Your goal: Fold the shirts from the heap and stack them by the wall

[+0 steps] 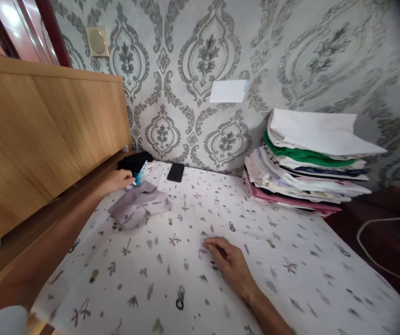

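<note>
My left hand is at the far left corner of the sheet, its fingers closed at the edge of a small blue and white patterned cloth. A black cloth lies just behind that. In front of the hand a crumpled greyish-mauve garment with printed lettering is spread on the patterned white sheet. My right hand rests low over the middle of the sheet, fingers curled together, with nothing visible in them.
A tall stack of folded clothes stands at the right against the wallpapered wall. A black phone lies near the wall. The wooden cabinet borders the left side. A white cable loops beyond the right edge.
</note>
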{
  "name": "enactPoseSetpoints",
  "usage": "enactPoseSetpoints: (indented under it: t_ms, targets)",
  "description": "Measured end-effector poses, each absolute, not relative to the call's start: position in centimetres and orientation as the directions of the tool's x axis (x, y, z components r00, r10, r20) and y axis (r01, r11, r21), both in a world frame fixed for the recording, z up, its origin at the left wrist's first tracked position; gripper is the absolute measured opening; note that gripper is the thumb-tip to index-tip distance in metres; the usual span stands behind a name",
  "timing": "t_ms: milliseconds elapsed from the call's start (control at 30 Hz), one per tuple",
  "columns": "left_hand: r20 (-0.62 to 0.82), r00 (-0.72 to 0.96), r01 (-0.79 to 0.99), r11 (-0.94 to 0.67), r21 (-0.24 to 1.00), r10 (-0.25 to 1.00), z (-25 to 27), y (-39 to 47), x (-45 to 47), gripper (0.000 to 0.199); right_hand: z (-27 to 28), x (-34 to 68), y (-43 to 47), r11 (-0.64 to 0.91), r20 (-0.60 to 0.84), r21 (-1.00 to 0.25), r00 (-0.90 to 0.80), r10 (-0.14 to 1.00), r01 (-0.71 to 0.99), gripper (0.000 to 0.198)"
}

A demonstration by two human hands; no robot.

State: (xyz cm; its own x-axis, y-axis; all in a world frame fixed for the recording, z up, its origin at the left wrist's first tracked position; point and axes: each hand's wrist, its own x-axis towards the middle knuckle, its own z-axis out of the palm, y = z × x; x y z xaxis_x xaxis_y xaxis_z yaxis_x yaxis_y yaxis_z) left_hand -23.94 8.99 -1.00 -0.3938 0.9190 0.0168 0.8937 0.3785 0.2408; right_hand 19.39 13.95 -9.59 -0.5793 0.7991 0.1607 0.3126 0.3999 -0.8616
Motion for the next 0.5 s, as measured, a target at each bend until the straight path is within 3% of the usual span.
enactPoseSetpoints:
  t_ms: [67, 200, 267, 433, 500]
  targets:
    - [-0.101, -0.324, 0.900, 0.339, 0.274, 0.941, -2.0, 8.0, -22.3, 0.033, -9.6, 19.4, 13.8, 0.393, 0.151, -0.864, -0.581, 0.800, 0.316, 0.035]
    - [-0.057, -0.502, 0.843, 0.503, 0.190, 0.863, -4.2, 6.8, -21.0, 0.026, -9.7, 19.4, 13.5, 0.398, 0.160, -0.863, -0.579, 0.800, 0.311, 0.034]
    - [-0.072, -0.539, 0.816, 0.541, 0.204, 0.839, -4.9, 6.7, -21.1, 0.018, -9.8, 19.4, 13.5, 0.405, 0.166, -0.860, -0.580, 0.798, 0.310, 0.033]
    - [-0.034, -0.487, 0.814, 0.467, 0.345, 0.873, -4.2, 6.9, -20.7, 0.011, -10.0, 19.5, 13.4, 0.411, 0.174, -0.863, -0.590, 0.788, 0.294, 0.030]
    - [0.006, -0.433, 0.793, 0.377, 0.478, 0.902, -2.7, 6.9, -19.9, 0.014, -9.7, 19.4, 13.4, 0.405, 0.161, -0.866, -0.603, 0.781, 0.294, 0.033]
